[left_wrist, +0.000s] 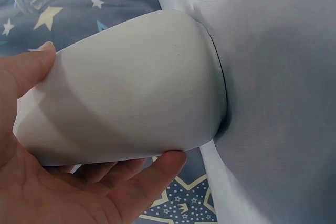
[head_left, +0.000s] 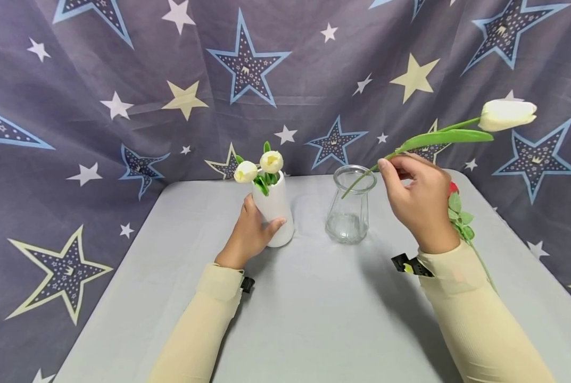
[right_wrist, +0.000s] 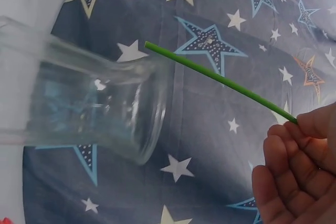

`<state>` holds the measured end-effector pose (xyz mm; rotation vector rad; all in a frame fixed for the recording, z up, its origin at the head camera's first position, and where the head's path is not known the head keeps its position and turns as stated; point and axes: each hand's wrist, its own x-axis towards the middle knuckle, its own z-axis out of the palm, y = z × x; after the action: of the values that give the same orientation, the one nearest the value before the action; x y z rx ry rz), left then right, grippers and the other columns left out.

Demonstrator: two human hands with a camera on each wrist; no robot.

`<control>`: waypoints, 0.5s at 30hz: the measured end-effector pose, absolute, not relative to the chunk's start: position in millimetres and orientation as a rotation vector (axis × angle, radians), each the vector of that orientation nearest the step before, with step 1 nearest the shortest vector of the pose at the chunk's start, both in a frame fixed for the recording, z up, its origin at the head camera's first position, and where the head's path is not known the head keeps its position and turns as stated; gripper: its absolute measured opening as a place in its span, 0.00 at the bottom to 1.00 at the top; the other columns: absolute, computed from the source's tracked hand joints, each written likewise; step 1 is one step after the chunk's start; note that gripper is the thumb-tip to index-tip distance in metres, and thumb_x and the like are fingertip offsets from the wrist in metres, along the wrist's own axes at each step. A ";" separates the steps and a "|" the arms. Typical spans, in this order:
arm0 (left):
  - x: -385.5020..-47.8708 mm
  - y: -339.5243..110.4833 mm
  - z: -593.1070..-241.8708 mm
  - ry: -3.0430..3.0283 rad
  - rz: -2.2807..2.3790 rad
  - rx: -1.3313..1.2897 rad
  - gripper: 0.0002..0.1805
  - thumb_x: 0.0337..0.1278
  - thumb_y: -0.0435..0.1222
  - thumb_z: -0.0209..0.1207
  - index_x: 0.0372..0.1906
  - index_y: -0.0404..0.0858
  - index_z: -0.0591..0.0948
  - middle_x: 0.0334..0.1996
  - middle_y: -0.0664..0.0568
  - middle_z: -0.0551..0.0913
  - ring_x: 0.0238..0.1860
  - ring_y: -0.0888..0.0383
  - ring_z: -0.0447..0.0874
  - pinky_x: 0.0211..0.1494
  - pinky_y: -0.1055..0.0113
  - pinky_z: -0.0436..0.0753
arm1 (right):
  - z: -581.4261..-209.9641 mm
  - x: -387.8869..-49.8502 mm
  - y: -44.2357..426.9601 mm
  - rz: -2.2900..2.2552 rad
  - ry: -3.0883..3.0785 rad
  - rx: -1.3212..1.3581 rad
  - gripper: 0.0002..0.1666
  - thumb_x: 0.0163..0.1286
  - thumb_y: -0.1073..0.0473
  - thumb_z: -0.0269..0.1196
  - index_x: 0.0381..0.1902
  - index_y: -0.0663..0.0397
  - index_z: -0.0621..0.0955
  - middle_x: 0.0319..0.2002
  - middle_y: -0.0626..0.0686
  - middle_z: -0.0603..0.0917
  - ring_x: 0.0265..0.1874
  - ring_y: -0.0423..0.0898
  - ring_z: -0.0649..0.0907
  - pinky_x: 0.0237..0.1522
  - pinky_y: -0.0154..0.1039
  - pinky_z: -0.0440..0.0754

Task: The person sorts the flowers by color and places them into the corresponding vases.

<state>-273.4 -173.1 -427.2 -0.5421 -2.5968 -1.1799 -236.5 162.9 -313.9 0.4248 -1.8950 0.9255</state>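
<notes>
The left hand (head_left: 251,231) is curled around the white vase (head_left: 282,205) at eleven o'clock on the surface (head_left: 309,314). Two pale tulips (head_left: 271,161) and some green leaves show at its mouth; its inside is hidden. The right hand (head_left: 416,197) pinches the stem of a single white tulip (head_left: 440,138) between thumb and fingers, with the bloom pointing between two and three o'clock and the stem end toward eight. Below that end, at one o'clock on the surface, the clear glass vase (head_left: 347,215) stands upright. The stem end overlaps its mouth in the head view, but whether it is inside cannot be told. Partly behind the right hand, toward two o'clock, lies a red rose (head_left: 467,232).
</notes>
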 end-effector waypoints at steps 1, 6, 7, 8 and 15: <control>-273.4 -173.1 -427.0 -2.595 -1.180 -0.543 0.52 0.66 0.43 0.69 0.79 0.32 0.47 0.68 0.34 0.62 0.66 0.44 0.66 0.74 0.47 0.66 | -312.1 -237.0 161.2 0.922 -1.894 0.438 0.12 0.71 0.57 0.69 0.30 0.58 0.90 0.30 0.52 0.89 0.28 0.37 0.83 0.36 0.23 0.76; -273.1 -172.7 -427.0 -2.594 -1.185 -0.541 0.51 0.66 0.43 0.69 0.78 0.31 0.47 0.67 0.34 0.62 0.66 0.44 0.66 0.73 0.47 0.67 | -304.8 -239.0 153.8 0.932 -1.875 0.484 0.12 0.71 0.57 0.68 0.31 0.59 0.90 0.30 0.52 0.89 0.28 0.39 0.84 0.37 0.23 0.78; -272.9 -172.6 -426.9 -2.593 -1.186 -0.541 0.52 0.66 0.43 0.69 0.78 0.31 0.47 0.67 0.34 0.62 0.66 0.44 0.66 0.73 0.47 0.67 | -303.6 -239.3 152.7 0.931 -1.877 0.494 0.13 0.72 0.57 0.68 0.31 0.59 0.90 0.31 0.52 0.89 0.28 0.40 0.84 0.38 0.24 0.78; -272.9 -172.6 -426.8 -2.594 -1.184 -0.540 0.51 0.65 0.43 0.69 0.78 0.31 0.47 0.67 0.35 0.62 0.66 0.44 0.66 0.73 0.47 0.67 | -302.6 -239.7 151.0 0.944 -1.870 0.493 0.12 0.71 0.57 0.69 0.31 0.59 0.90 0.31 0.52 0.89 0.28 0.41 0.84 0.38 0.24 0.78; -272.3 -173.0 -426.5 -2.598 -1.167 -0.535 0.52 0.65 0.44 0.69 0.78 0.31 0.47 0.68 0.34 0.62 0.66 0.44 0.66 0.74 0.47 0.67 | -296.6 -241.1 142.9 0.947 -1.861 0.510 0.13 0.72 0.55 0.69 0.31 0.58 0.91 0.31 0.52 0.90 0.28 0.42 0.86 0.37 0.23 0.77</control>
<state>-272.3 -173.0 -426.5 -0.5348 -2.5982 -1.1668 -241.1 142.9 -296.6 0.5097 -1.8609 0.9469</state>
